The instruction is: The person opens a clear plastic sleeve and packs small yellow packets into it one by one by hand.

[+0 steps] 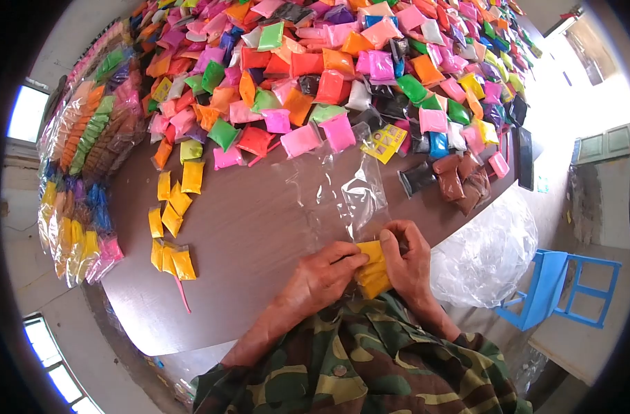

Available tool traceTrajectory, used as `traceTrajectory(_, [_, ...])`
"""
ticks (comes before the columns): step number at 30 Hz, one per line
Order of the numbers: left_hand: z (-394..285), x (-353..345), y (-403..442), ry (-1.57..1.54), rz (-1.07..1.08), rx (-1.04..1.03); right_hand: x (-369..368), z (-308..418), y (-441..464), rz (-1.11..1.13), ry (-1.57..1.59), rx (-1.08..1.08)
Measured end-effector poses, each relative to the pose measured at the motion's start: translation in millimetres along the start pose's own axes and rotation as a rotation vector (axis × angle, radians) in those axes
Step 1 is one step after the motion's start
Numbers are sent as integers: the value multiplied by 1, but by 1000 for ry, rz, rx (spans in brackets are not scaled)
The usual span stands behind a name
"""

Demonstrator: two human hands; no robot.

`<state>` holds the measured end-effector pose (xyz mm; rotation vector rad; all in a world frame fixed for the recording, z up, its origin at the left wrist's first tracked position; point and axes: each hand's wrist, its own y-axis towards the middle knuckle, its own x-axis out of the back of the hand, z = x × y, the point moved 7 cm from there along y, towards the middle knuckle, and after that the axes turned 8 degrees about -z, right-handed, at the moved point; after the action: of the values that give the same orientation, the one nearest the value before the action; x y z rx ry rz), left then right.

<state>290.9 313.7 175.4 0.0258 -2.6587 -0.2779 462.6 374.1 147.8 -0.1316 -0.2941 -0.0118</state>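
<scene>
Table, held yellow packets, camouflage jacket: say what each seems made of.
Table: perhaps laminated board; smooth brown top, soft sheen.
Yellow packets: likely plastic film, glossy; highlights and creases show. Filling unclear.
Jacket: probably woven cloth, matte; soft folds.

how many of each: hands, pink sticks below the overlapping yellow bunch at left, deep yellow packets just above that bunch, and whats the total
Hands (left hand, right hand): 2
Pink stick: 1
Deep yellow packets: 5
Total: 8
Uncounted because they overlap: the yellow bunch and the held yellow packets
</scene>
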Motion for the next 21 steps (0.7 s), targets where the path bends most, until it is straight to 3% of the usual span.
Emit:
traceTrajectory(12, [6, -3, -6, -22, -9, 64, -2, -4, -1, -20, -67, 92])
traceTrajectory(15, [3, 4, -6, -26, 9, 51, -3, -13, 1, 3, -12, 4])
traceTrajectory(18, [3, 46, -12, 86, -137, 128, -4, -12, 1, 13, -4, 4])
traceTrajectory(21, [41, 122, -41, 327, -393, 483, -3, -12, 2, 15, -27, 9])
